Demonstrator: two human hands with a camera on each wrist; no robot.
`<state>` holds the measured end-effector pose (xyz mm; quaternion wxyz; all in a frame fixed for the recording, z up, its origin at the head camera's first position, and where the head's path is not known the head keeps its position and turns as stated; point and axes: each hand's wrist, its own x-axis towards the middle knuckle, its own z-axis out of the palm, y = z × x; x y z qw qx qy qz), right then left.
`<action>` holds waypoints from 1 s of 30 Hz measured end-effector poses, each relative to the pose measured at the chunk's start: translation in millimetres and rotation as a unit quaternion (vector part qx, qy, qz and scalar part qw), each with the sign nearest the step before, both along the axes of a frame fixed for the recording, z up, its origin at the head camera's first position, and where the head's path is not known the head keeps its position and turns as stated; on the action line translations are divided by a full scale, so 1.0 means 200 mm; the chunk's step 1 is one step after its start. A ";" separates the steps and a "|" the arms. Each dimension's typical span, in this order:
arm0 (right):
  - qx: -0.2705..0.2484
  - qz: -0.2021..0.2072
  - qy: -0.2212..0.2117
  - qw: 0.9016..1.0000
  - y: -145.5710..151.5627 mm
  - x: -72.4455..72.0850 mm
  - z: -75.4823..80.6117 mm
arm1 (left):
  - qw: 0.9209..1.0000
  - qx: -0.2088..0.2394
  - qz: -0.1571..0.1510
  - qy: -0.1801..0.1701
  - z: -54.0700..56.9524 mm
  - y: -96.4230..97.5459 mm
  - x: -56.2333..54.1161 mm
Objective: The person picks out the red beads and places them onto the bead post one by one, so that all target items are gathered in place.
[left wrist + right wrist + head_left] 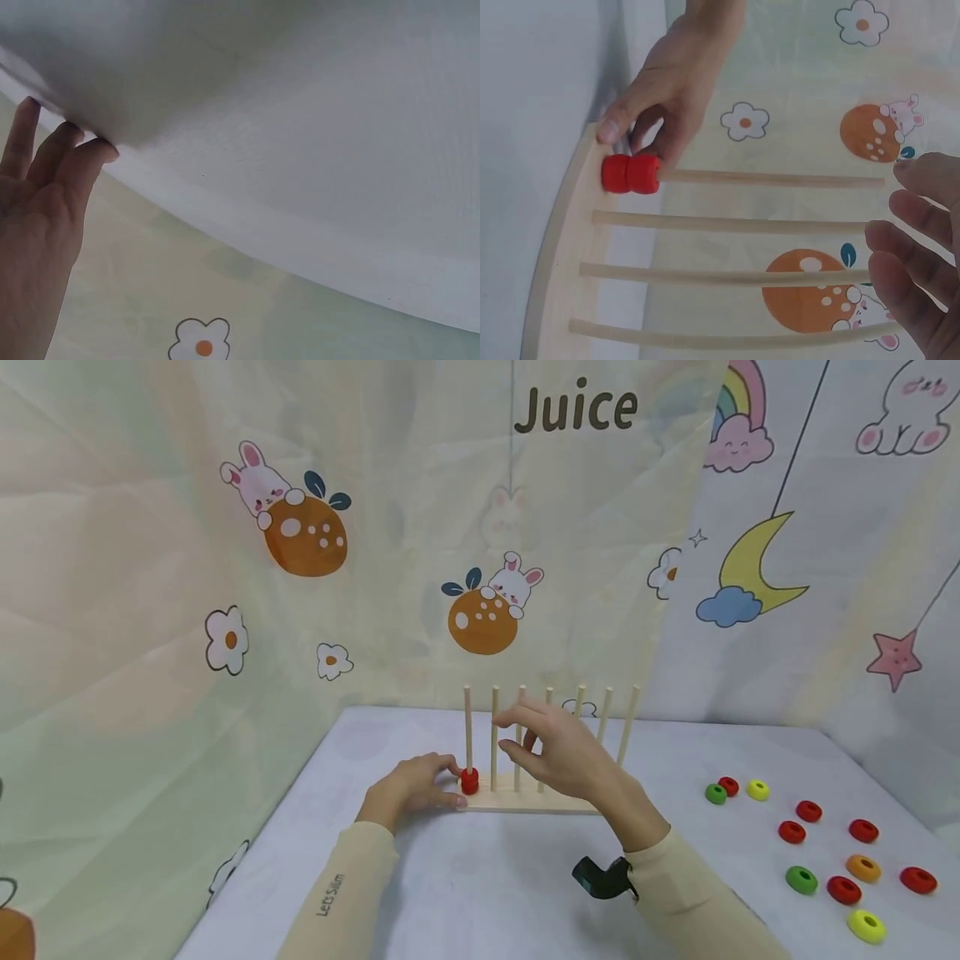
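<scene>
A wooden peg rack (510,802) with a row of several upright pegs stands on the white table. Two red rings (630,174) sit stacked at the bottom of its leftmost peg. My left hand (415,785) grips the left end of the rack's base, thumb at the front and fingers behind, beside the red rings. In the air in front of the upper pegs is my right hand (555,745), its fingers loosely bent and apart with nothing between them. The right wrist view has those fingertips close to the tops of the pegs.
To the right on the table (480,893) lie loose rings: several red ones (844,890), two green ones (802,880), two yellow ones (866,927) and an orange one (863,868). A printed curtain (405,527) hangs behind the table. A black wrist device (603,878) sits by my right sleeve.
</scene>
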<state>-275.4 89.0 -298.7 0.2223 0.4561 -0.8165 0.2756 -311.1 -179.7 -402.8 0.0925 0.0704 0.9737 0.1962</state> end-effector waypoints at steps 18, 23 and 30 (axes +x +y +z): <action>-0.047 0.029 0.027 0.998 0.34 0.04 -0.09 | 1.000 0.006 -0.015 0.013 -0.01 -0.03 0.03; -0.045 0.016 0.028 0.998 0.45 0.05 -0.10 | 1.000 0.013 -0.019 0.014 0.01 -0.02 0.02; -0.041 -0.001 0.019 0.999 0.56 0.07 -0.14 | 1.000 0.015 -0.021 0.010 -0.01 -0.01 0.01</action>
